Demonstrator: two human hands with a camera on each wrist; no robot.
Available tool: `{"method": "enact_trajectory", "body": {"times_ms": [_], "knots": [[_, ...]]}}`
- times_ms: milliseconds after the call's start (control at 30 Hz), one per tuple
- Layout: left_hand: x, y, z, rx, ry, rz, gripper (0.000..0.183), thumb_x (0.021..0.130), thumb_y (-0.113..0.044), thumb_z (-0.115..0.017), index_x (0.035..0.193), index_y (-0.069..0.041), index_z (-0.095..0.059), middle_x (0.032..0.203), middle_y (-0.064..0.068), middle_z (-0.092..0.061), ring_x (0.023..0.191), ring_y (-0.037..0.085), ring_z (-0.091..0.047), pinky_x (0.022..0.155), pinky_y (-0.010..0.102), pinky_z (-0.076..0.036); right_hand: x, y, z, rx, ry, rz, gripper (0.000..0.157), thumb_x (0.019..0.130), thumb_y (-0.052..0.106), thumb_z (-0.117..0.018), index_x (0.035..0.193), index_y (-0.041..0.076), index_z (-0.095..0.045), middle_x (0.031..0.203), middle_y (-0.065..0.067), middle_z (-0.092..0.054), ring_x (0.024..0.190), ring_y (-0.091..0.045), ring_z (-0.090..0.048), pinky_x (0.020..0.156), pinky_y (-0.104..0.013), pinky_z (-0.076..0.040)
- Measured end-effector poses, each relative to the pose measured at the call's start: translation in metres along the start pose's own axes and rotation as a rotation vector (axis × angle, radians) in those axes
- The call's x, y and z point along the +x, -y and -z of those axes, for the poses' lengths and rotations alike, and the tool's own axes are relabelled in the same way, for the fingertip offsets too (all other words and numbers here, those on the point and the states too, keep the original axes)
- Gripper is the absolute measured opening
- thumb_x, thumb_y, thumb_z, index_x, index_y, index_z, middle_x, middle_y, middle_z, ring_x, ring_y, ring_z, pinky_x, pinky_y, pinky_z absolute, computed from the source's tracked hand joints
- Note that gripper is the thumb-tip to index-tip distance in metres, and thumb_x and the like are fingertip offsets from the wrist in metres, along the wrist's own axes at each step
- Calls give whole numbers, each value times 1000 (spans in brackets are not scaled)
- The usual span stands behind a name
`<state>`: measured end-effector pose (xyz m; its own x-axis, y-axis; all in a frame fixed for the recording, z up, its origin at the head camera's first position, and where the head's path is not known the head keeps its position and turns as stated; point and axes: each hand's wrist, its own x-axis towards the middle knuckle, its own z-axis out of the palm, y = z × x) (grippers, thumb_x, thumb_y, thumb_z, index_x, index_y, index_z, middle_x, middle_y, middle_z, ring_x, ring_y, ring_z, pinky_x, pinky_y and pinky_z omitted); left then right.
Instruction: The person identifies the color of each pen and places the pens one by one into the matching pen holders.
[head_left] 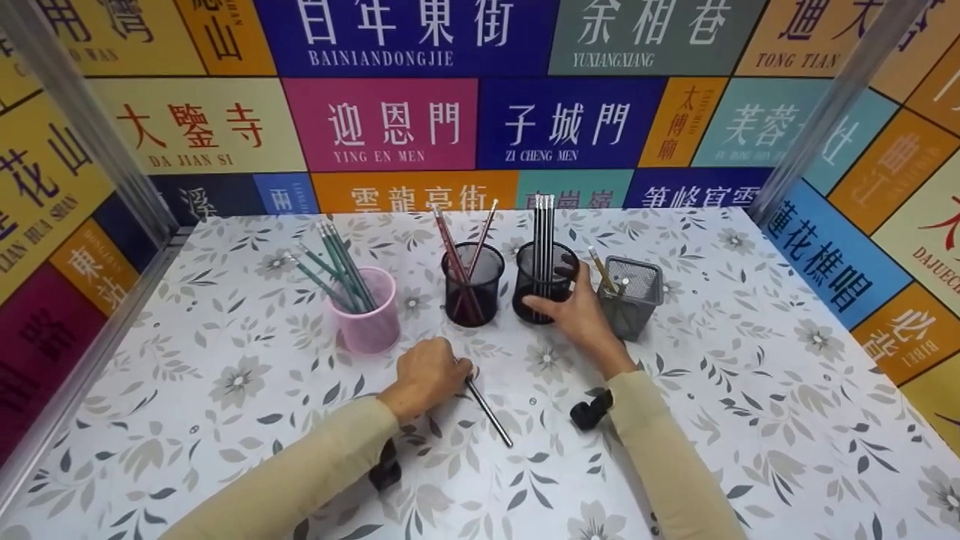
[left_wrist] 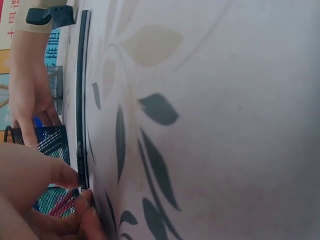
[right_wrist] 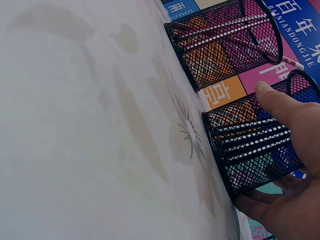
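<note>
Black mesh marks the round cup (head_left: 545, 282) that a person's right hand (head_left: 579, 315) steadies on a floral tablecloth (head_left: 750, 420), thumb and fingers curled round its wall, apparently to keep it from tipping under the striped pencils (head_left: 544, 232) standing upright inside; the left hand (head_left: 426, 375) lies knuckles-up on the cloth, fingertips pinching one end of a dark pencil (head_left: 489, 411) that lies flat, its other end pointing toward the person; sorted by colour, green pencils fill a pink cup (head_left: 369, 319), red ones a second black mesh cup (head_left: 472, 283), and a grey square mesh holder (head_left: 631, 295) stands just beside the right hand.
</note>
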<state>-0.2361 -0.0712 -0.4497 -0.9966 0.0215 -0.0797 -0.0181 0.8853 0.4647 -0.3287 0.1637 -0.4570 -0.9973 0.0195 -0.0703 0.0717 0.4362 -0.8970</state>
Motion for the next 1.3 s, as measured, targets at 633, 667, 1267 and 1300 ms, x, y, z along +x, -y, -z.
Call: {"method": "enact_trajectory", "body": {"times_ms": [633, 667, 1267, 1300], "knots": [[7, -4, 8, -145, 19, 34, 40, 82, -18, -70, 53, -16, -43, 68, 7, -56, 65, 23, -52, 61, 33, -46, 2, -1, 0, -22, -11, 39, 101, 82, 36, -82, 155, 19, -15, 153, -21, -42, 143, -40, -39, 123, -52, -28], [7, -4, 8, -143, 28, 29, 40, 83, -18, -70, 53, -16, -44, 68, 7, -56, 64, 22, -52, 61, 33, -46, 2, -1, 0, -23, -11, 38, 101, 82, 36, -82, 155, 19, -15, 154, -21, -42, 144, -40, -39, 123, -52, -28], [5, -16, 24, -142, 148, -166, 51, 83, -14, -66, 44, -20, -36, 40, -10, -35, 37, 6, -39, 38, 18, -34, 1, -3, -1, -27, -20, 46, 104, 82, 38, -82, 157, 21, -12, 155, -23, -40, 144, -40, -37, 123, -52, -27], [4, -19, 26, -165, 155, -168, 49, 84, -14, -67, 46, -20, -36, 43, -10, -36, 38, 6, -40, 39, 18, -34, 0, -3, -1, -27, -21, 43, 104, 81, 39, -82, 157, 21, -12, 155, -22, -40, 144, -40, -38, 123, -52, -27]]}}
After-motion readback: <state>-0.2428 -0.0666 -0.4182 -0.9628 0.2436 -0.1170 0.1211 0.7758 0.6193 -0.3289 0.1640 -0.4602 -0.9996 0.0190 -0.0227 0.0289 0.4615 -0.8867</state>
